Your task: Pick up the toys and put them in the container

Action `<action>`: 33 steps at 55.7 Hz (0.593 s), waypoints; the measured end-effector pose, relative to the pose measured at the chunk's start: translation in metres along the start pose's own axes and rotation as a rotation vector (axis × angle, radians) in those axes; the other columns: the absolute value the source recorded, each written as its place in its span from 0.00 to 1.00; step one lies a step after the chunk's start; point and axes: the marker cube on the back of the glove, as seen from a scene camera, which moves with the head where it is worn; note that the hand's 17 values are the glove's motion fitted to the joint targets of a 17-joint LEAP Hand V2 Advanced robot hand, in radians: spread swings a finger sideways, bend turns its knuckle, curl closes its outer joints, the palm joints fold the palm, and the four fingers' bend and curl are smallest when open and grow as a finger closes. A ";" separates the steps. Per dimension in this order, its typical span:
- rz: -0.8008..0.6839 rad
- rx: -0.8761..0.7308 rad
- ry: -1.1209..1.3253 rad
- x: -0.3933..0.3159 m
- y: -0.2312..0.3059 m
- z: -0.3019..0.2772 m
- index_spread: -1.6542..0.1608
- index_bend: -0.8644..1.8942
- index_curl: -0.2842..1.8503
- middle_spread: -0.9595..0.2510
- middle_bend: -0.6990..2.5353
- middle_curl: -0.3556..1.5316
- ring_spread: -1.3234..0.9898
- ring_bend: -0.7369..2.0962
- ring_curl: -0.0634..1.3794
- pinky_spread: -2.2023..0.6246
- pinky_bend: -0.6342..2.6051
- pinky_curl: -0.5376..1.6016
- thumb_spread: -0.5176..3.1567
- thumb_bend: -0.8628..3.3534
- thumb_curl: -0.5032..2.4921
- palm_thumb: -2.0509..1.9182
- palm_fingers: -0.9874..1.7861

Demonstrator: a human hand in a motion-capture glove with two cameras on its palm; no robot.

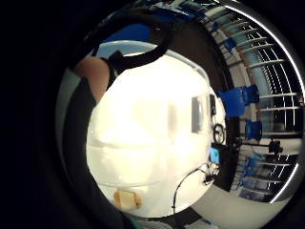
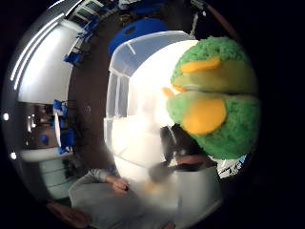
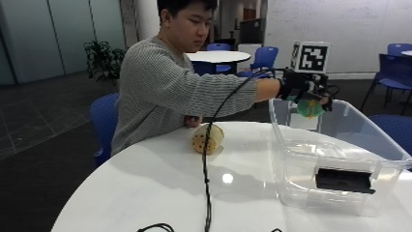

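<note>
In the outside view my gloved right hand (image 3: 301,90) is raised over the far end of the clear plastic container (image 3: 341,145) and grips a green plush toy (image 3: 309,108) with orange parts. That green toy (image 2: 214,102) fills much of the thumb side palm view, with the container (image 2: 138,76) under it. A tan spotted toy (image 3: 207,138) lies on the white round table (image 3: 161,188) in front of the person. It shows small on the table (image 1: 157,119) as the tan toy (image 1: 127,199) in the little finger side palm view.
A black cable (image 3: 207,183) runs from the glove down across the table to its near edge. The container has a black handle (image 3: 343,180) on its near wall. The person's bare left hand (image 3: 191,121) rests at the table's far edge. Blue chairs (image 3: 264,59) stand behind.
</note>
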 end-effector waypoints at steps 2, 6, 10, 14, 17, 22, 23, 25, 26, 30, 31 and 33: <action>0.007 -0.045 -0.018 -0.001 0.000 0.008 0.70 0.37 0.30 0.56 0.43 0.48 0.36 0.65 0.33 0.70 0.44 0.41 0.52 0.20 0.28 0.60 0.50; -0.017 -0.124 -0.039 0.001 0.004 0.022 0.71 0.33 0.29 0.56 0.38 0.46 0.37 0.63 0.33 0.72 0.48 0.44 0.50 0.19 0.28 0.59 0.38; -0.011 -0.138 -0.053 0.002 0.006 0.029 0.72 0.33 0.28 0.57 0.34 0.44 0.39 0.61 0.32 0.73 0.52 0.45 0.49 0.19 0.27 0.57 0.31; -0.002 -0.142 -0.066 0.002 0.009 0.033 0.72 0.33 0.26 0.59 0.32 0.42 0.41 0.59 0.30 0.75 0.53 0.45 0.48 0.20 0.27 0.56 0.30; 0.014 -0.140 -0.081 -0.002 0.010 0.035 0.73 0.33 0.25 0.59 0.31 0.42 0.42 0.58 0.29 0.75 0.53 0.45 0.48 0.20 0.27 0.56 0.30; -0.006 -0.131 -0.092 -0.007 0.017 0.033 0.73 0.33 0.23 0.60 0.30 0.41 0.43 0.58 0.29 0.76 0.54 0.45 0.48 0.20 0.27 0.55 0.31; -0.010 -0.128 -0.090 -0.007 0.020 0.032 0.73 0.33 0.23 0.60 0.30 0.41 0.43 0.58 0.29 0.76 0.54 0.44 0.48 0.20 0.27 0.55 0.31; -0.022 -0.120 -0.090 -0.008 0.025 0.030 0.73 0.33 0.23 0.61 0.30 0.41 0.43 0.58 0.28 0.76 0.54 0.44 0.48 0.20 0.27 0.55 0.31; -0.031 -0.115 -0.091 -0.008 0.029 0.029 0.73 0.34 0.23 0.61 0.30 0.41 0.43 0.58 0.28 0.76 0.53 0.44 0.48 0.20 0.27 0.55 0.31; -0.058 -0.085 -0.108 -0.010 0.043 0.023 0.73 0.34 0.22 0.61 0.30 0.41 0.44 0.57 0.28 0.77 0.53 0.44 0.48 0.20 0.27 0.55 0.31; -0.061 -0.078 -0.113 -0.010 0.047 0.022 0.73 0.34 0.22 0.61 0.30 0.41 0.44 0.57 0.28 0.77 0.53 0.44 0.48 0.20 0.27 0.55 0.31; -0.070 -0.063 -0.113 -0.010 0.058 0.019 0.73 0.34 0.21 0.61 0.30 0.41 0.44 0.57 0.28 0.77 0.53 0.44 0.48 0.20 0.27 0.55 0.31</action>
